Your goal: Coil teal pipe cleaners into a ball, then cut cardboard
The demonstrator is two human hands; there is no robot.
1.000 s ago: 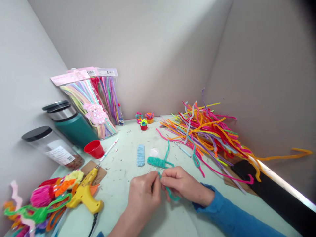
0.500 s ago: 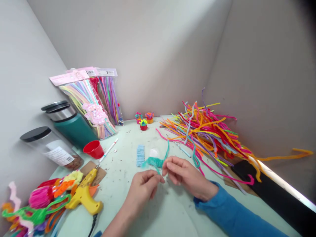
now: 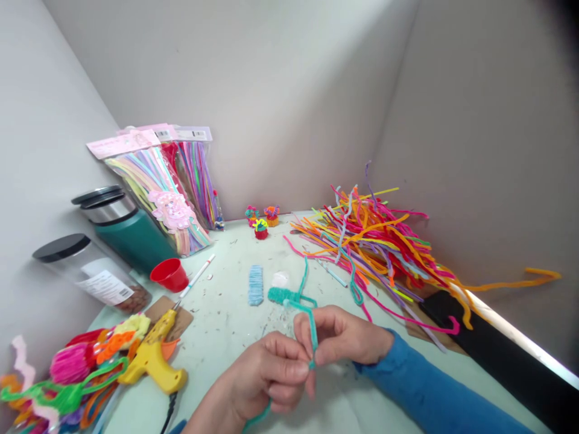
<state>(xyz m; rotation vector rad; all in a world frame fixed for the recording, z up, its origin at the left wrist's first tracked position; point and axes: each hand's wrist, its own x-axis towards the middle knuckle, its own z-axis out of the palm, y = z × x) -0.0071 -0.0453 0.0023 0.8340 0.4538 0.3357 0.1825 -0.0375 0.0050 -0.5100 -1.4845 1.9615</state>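
Note:
A teal pipe cleaner (image 3: 313,328) is pinched between my two hands. My left hand (image 3: 278,372) is closed on it, and one end trails out below that hand. From the other side, the thumb and fingers of my right hand (image 3: 341,337) grip it, with a bent length sticking up beyond. Just past my fingers lies a teal coiled strip (image 3: 281,295) of pipe cleaner with a loose tail. Left of it is a light blue ribbed strip (image 3: 256,286), and behind it a small white piece (image 3: 280,278).
A heap of colourful pipe cleaners (image 3: 380,241) covers the right side. On the left are a yellow glue gun (image 3: 154,355), a red cup (image 3: 169,275), a teal bottle (image 3: 131,232), a clear jar (image 3: 97,277) and packaged pipe cleaners (image 3: 158,187). Several small figures (image 3: 261,229) stand at the back.
Both hands have come together lower down, gripping the teal pipe cleaner, now bent upward between them. The teal coiled strip is uncovered more. The view has shifted slightly.

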